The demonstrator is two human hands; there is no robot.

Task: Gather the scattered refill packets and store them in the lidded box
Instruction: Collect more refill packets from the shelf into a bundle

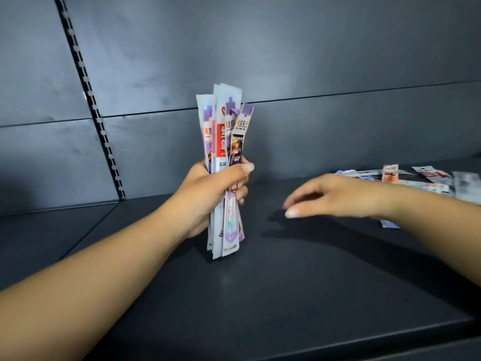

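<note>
Evidently light, thin and slippery, the bundle of packets [224, 162] is clasped mid-length in the left hand [213, 194] — its grip fully closed. Right of the bundle, the right hand [335, 196] is held open and empty above the shelf [260, 295]; loose packets [426, 181] beyond are best pinched flat — together.

The loose packets [426, 179] at the shelf's [260, 295] back right corner are smeared, their print unreadable, and the frame's right edge cuts the last one. The right hand [338, 195] is blurred and its forearm hides more of them. Fingers of the left hand [208, 194] cover the bundle's [225, 142] middle.
</note>
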